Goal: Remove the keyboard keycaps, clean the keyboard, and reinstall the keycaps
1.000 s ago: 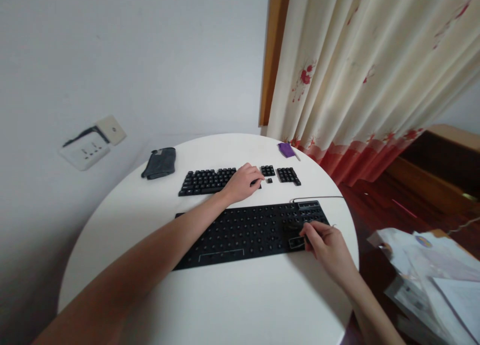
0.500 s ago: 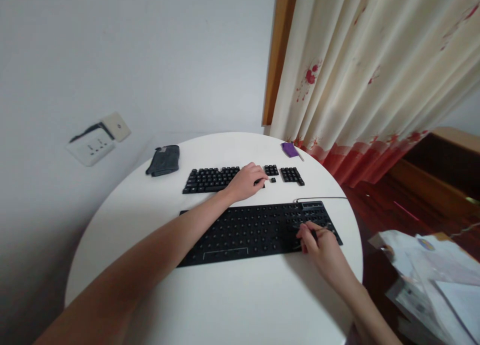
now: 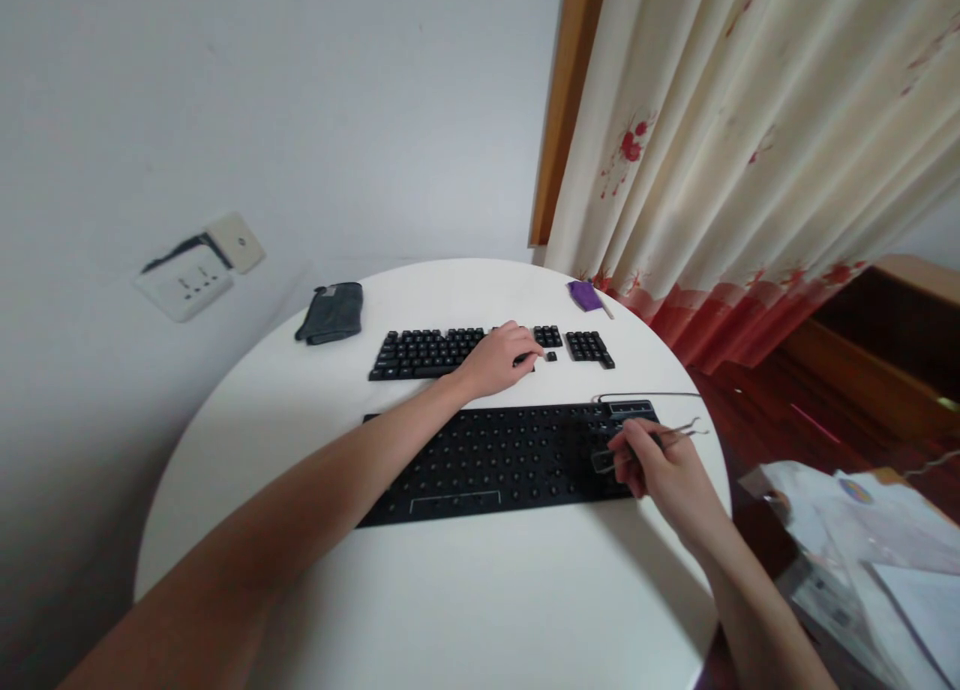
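Keycap puller [image 3: 660,437], pinched in the right hand [image 3: 664,470], has lifted off the bare keyboard [image 3: 495,460] at the bench's near right; the left hand [image 3: 495,358] stays curled on the far keycaps [image 3: 427,352].

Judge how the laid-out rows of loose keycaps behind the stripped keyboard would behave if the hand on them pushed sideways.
The keycaps look like small separate plastic pieces set in rows on the smooth white table, so they would probably slide and scatter rather than move as one block. They seem light and stiff, unlikely to break. The left hand rests on their right end, so a nudge there could disorder the rows.
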Demonstrator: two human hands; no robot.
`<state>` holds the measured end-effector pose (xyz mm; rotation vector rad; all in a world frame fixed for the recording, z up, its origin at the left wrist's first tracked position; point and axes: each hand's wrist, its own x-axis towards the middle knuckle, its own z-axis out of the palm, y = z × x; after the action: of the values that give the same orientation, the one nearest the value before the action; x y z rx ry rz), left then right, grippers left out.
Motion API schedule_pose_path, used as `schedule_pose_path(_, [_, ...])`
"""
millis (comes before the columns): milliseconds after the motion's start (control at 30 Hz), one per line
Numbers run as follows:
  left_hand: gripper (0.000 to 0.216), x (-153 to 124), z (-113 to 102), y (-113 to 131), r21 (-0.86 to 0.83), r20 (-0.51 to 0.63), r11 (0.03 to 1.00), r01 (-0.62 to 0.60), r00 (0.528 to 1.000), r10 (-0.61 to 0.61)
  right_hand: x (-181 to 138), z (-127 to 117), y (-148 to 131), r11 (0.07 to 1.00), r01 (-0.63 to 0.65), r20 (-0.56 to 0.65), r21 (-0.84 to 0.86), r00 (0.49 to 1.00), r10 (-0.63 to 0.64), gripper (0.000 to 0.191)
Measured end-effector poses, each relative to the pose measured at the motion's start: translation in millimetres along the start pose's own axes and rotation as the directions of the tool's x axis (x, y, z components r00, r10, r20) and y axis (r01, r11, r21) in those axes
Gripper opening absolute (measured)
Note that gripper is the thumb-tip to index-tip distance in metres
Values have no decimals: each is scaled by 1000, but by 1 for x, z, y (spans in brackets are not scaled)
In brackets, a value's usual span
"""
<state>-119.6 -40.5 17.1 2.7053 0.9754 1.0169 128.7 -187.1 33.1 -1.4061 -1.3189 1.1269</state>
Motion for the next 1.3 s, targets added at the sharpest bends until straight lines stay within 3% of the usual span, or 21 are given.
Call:
schedule_pose_path(100, [23,1,-2,0,-35,-9,999,9,1000,-9,23,5,-28,992,126,-57,-7,990,-126,39])
schedule_pose_path(233, [22,1,-7,0,-111,-65,990,88,993,-95,75,24,-60,953,302,-68,-3,951,-301,36])
schedule_pose_path(400, [28,1,-12,4,-389,-64,896,215,964,-260,123,53,-58,930,365,-16,48,931,-365,36])
schedule_pose_path(533, [39,0,-8,7,-638,89,732,239,967,-238,123,64,-32,924,381,1,43,924,-381,38])
schedule_pose_path(633, [41,0,-3,8,-719,194,635,282,959,-206,118,63,-20,927,368,61,71,926,-372,39])
schedule_pose_path(967, [26,-2,7,1,-705,207,611,360,929,-308,116,62,-17,910,408,121,72,902,-414,39])
schedule_pose_path(1300, [24,-1,-2,5,-714,238,602,357,933,-270,110,53,-25,899,433,277,63,858,-433,38])
